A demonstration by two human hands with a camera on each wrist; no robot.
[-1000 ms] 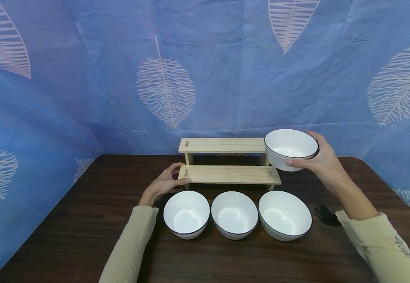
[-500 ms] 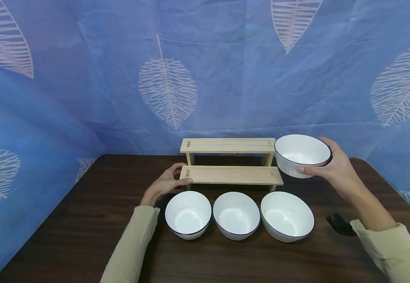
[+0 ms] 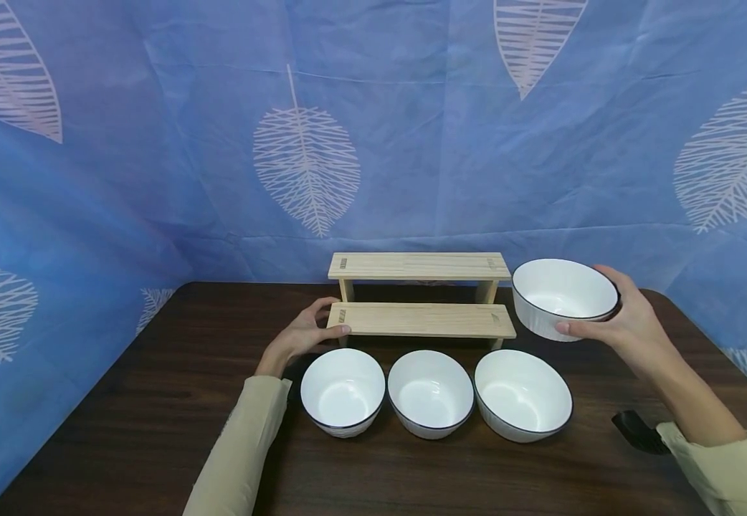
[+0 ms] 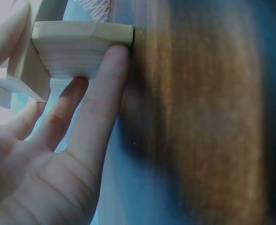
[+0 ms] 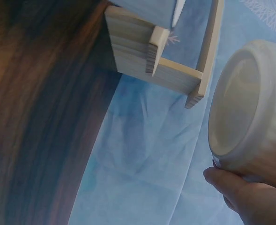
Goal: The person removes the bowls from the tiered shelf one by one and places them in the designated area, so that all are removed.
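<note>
My right hand (image 3: 631, 322) grips a white bowl (image 3: 557, 304) with a dark rim, thumb on its near side and fingers behind. The bowl is held up beside the right end of a two-step wooden shelf (image 3: 421, 319). In the right wrist view the bowl's underside (image 5: 236, 103) faces the camera, clear of the table. My left hand (image 3: 302, 333) holds the left end of the shelf's lower step, thumb on the front edge. The left wrist view shows its fingers (image 4: 98, 108) against the shelf's side leg (image 4: 81, 51). Neither step bears anything.
Three more white bowls stand in a row before the shelf: a left one (image 3: 343, 390), a middle one (image 3: 430, 393) and a right one (image 3: 523, 394). A black strap (image 3: 638, 432) hangs by the right sleeve. Blue leaf-patterned cloth (image 3: 399, 143) backs the dark wooden table (image 3: 373, 480).
The right hand has carried the bowl rightward and lower, from overlapping the upper step's right end to beside the shelf. The left hand stays on the shelf, and the three other bowls have not moved.
</note>
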